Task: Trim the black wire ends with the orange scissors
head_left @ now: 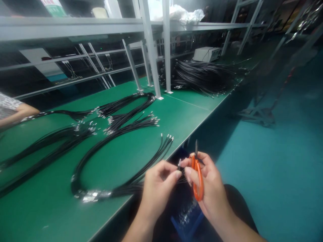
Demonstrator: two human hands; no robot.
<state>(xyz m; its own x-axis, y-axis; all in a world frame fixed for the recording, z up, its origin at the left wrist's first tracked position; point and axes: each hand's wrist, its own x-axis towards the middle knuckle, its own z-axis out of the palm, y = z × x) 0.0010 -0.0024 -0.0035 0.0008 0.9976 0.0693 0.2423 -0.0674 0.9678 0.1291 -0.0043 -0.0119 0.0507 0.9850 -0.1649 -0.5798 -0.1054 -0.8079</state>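
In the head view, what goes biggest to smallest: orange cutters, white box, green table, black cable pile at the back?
1. Green table
2. Black cable pile
3. White box and orange cutters: too alike to rank, and the cutters are nearer the camera.

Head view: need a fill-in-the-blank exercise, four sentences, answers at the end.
1. The right hand holds a cutting tool with handles coloured ____.
2. The left hand pinches a small cable end beside the fingertips of the ____ hand.
3. The tabletop is coloured ____.
4. The curved cable bundle on it is made up of cables coloured ____.

Missing words: orange; right; green; black.
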